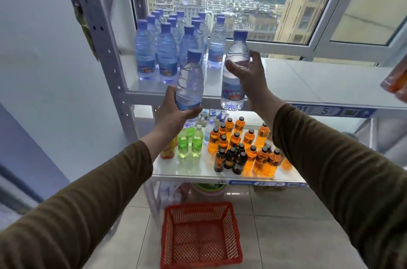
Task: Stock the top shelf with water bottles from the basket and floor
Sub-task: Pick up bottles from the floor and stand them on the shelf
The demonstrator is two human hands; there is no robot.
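Bottles (189, 83), clear with blue caps, fill both hands' grip.

Water bottles (167, 57): clear, ribbed plastic, glossy; blue plastic caps; printed film labels.
Top shelf (308, 83): smooth white board, slight sheen; reflects the bottles.
Shelf upright (97, 26): painted metal, perforated, matt grey-white.
Basket (200, 235): red plastic lattice, semi-gloss.
Sleeves (330, 169): brown knit cloth, matt, finely ribbed.
Floor (286, 224): glazed tiles, smooth, pale.
Orange drink bottles (248, 147): glossy translucent plastic, dark caps.
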